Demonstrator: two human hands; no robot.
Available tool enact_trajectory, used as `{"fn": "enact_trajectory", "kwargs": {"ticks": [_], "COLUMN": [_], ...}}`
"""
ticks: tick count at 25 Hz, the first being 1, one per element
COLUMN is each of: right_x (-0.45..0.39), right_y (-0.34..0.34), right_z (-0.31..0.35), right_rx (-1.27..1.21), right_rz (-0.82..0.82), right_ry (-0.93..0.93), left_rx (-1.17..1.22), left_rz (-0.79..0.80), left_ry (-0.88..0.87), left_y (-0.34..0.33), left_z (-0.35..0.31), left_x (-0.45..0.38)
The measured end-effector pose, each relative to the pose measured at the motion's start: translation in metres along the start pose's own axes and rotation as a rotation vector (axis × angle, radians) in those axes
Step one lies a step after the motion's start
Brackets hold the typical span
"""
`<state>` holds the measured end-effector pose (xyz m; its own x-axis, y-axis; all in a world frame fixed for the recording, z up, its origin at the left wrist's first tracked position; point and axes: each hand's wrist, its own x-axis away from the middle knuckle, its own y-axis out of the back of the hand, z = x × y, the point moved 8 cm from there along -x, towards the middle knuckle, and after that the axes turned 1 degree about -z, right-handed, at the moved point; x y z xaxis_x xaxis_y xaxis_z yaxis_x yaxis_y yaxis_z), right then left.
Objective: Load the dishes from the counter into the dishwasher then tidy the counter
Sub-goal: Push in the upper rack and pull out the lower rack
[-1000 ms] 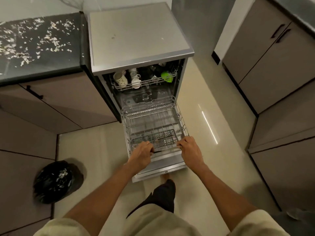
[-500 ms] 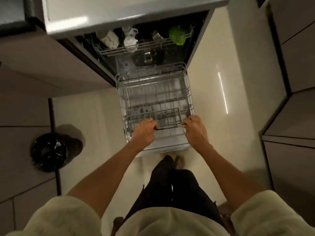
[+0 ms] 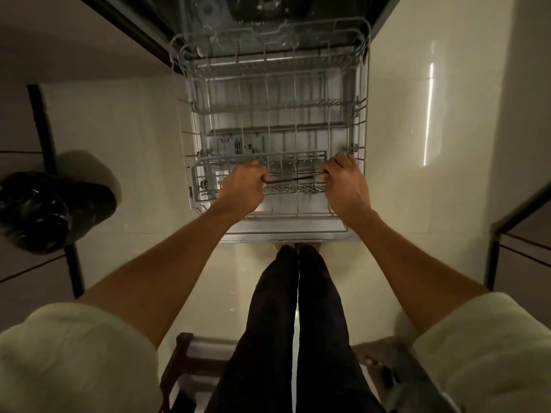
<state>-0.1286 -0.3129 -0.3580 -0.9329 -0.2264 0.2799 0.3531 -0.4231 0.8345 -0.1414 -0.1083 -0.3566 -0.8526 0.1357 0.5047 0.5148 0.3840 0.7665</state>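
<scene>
From the head camera, the only view there is, looking almost straight down: the lower rack (image 3: 272, 120) of the dishwasher (image 3: 286, 232) stands pulled out over the dropped door, bare wire with no dish in it that I can see; a cutlery basket (image 3: 293, 171) sits across its near end, and whether it holds anything I cannot tell; both hands are at that near end, the left hand (image 3: 243, 190) with its fingers curled round a dark bar (image 3: 293, 180) at the basket's front, the right hand (image 3: 346, 186) gripping the same bar at its other end, close by the rack's right wall; the bar runs left to right between the two fists, while the rack's long axis runs straight away from the person into the machine's dark mouth at the top of the picture; so the rack lies directly ahead of both hands, neither arm nearer than the other, and I judge that any slide of it must go along that front-to-back line, with an even push or pull from the two fists to keep it square on its rails; the counter and the dishes it carries are out of the picture, so where they lie from here cannot be said; a black bin bag (image 3: 35, 210) sits on the floor (image 3: 131, 162) well off to the person's left; no brand, label or writing can be read anywhere, the door's front edge being too dim and small to make out.
</scene>
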Motion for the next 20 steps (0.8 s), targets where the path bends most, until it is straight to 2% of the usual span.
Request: {"fn": "enact_trajectory", "kwargs": {"ticks": [5,10,15,20], "right_x": [-0.038,-0.054,-0.058,-0.056], "right_y": [-0.059,-0.111,-0.136,-0.137], "right_z": [-0.044,-0.07,-0.078,-0.081], "right_rx": [0.006,0.033,0.056,0.072], "right_rz": [-0.001,0.031,0.078,0.008], "right_ry": [0.026,0.01,-0.008,0.016], "left_rx": [0.041,-0.021,-0.049,-0.07], "left_rz": [-0.049,-0.027,-0.036,-0.083], "left_ry": [0.003,0.022,0.018,-0.064], "left_y": [-0.057,-0.106,-0.124,-0.125], "left_z": [0.026,0.05,0.059,0.058], "left_x": [-0.054,-0.088,-0.096,-0.096]}}
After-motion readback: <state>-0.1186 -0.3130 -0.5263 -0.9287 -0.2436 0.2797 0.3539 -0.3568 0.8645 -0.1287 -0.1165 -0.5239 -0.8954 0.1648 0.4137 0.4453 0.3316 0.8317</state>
